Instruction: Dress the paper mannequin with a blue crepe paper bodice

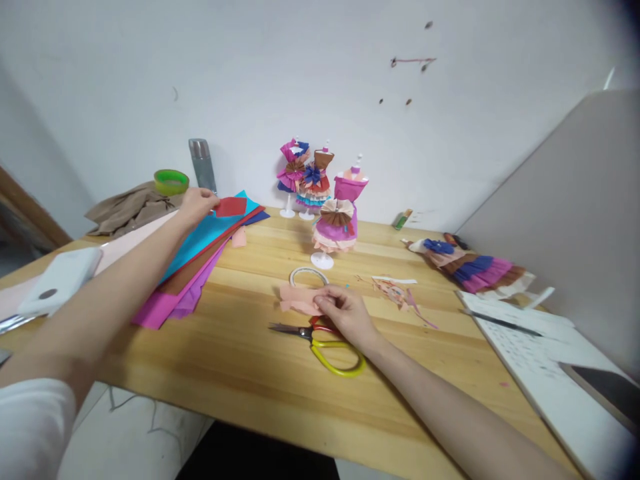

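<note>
Peach-pink ruffled paper strip [297, 299] is, in the head view, at the centre of the pale wooden tabletop [235, 360], beside the white tape ring [309, 270]. Your right hand [345, 312] pinches its right end between thumb and fingers, above the scissors with red and yellow handles [305, 332]. Your left hand [199, 202] is at the left edge of the flat red paper rectangle [233, 207] on the cyan sheet [199, 241]; whether it grips cannot be told.

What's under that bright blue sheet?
A red sheet, brown sheet, magenta sheet and dark blue sheet stick out beneath the bright blue sheet; their covered parts are hidden.
</note>
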A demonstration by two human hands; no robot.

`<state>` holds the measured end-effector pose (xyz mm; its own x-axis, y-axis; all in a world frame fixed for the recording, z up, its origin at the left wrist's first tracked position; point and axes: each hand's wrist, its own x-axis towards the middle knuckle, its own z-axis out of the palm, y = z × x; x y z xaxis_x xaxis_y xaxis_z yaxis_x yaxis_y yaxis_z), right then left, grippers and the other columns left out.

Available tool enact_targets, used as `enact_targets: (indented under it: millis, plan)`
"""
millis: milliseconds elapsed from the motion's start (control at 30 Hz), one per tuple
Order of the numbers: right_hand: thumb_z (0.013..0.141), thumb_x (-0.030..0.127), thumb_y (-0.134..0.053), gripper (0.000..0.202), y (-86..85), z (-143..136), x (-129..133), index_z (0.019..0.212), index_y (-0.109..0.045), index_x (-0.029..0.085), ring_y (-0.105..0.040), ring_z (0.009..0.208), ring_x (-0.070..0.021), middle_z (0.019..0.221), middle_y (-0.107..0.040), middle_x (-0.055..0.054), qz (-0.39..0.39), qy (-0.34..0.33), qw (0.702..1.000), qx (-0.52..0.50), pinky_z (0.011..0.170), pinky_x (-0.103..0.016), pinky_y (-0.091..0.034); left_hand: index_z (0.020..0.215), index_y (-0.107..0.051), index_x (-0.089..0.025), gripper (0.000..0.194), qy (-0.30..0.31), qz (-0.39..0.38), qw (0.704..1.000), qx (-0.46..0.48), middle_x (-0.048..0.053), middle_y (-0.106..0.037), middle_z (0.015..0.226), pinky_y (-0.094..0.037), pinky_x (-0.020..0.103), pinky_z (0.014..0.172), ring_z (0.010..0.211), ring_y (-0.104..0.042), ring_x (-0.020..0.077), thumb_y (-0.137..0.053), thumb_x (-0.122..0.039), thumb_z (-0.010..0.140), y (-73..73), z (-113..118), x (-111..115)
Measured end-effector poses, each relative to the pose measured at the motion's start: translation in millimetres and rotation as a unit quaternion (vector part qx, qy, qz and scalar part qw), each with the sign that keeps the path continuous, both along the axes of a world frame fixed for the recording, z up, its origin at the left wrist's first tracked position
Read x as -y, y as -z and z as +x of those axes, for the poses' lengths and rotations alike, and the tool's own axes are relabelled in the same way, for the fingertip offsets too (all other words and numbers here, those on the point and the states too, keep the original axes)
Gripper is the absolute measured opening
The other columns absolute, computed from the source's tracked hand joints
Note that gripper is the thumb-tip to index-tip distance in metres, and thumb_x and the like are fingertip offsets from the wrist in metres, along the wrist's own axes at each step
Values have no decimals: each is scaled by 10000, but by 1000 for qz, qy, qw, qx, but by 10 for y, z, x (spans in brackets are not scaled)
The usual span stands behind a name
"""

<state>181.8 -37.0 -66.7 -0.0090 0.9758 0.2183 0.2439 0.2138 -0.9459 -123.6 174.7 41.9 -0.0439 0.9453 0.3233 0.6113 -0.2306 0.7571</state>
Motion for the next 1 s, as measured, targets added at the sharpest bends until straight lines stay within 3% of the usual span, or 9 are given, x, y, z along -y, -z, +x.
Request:
enact_targets:
  millis: [67,167,233,300,400,500,600,800,1000]
  plan:
    - [731,385,-645,211,-2,0,1,684,-685,183,-425,510,-114,545,-546,25,0,1,1000,3,476,-237,-305,663,-569,-153,72,14,-10,997,76,34,-587,623,-512,310,675,686,-585,181,-561,-225,657,-25,5,33]
    - [721,385,-655,211,0,3,1,680,-690,182,-440,513,-117,547,-563,21,-3,5,1000,7,479,-236,-318,704,-599,-140,173,32,39,996,-75,59,-619,665,-500,309,665,690,-590,187,-482,-267,722,51,64,125]
    - [717,386,-656,212,5,3,-3,676,-691,181,-446,517,-118,553,-572,18,-3,4,1000,7,486,-238,-325,738,-634,-133,219,58,61,975,-208,88,-666,747,-481,315,715,767,-608,217,-457,-262,748,162,125,186]
    - [720,384,-650,210,13,1,-7,680,-693,182,-449,518,-120,555,-572,17,-1,2,1000,10,489,-241,-324,772,-668,-149,198,96,48,959,-263,96,-703,829,-460,319,779,855,-620,245,-503,-253,741,299,192,228]
    - [724,374,-643,203,25,0,-10,695,-700,182,-451,512,-121,551,-569,19,1,0,1000,16,493,-244,-324,1005,-707,-178,313,143,12,941,-308,106,-732,929,-444,314,775,901,-639,277,-581,-271,734,492,278,240]
    - [732,361,-634,202,31,-1,-4,700,-700,173,-461,510,-120,551,-578,17,-1,-1,1000,30,509,-247,-337,1272,-620,-236,516,171,-12,932,-319,111,-734,1060,-434,307,757,928,-656,289,-597,-286,759,620,320,203]
    - [750,345,-615,201,31,0,7,705,-700,169,-479,526,-123,574,-600,8,7,-6,999,46,531,-252,-351,1276,-625,-254,499,173,-15,939,-297,112,-725,1122,-430,311,792,988,-651,299,-592,-300,780,683,331,146]
    - [768,315,-591,191,41,6,5,707,-698,169,-488,547,-126,594,-607,1,30,-8,997,70,539,-250,-358,1017,-737,-182,324,141,4,977,-157,115,-736,1054,-453,342,854,1041,-621,302,-601,-284,741,642,350,74]
    - [769,303,-595,184,38,4,5,710,-706,168,-489,547,-125,585,-614,2,35,-11,997,71,537,-242,-363,974,-700,-104,332,165,-57,983,57,57,-655,659,-515,290,596,561,-578,146,-570,-277,723,423,359,216]
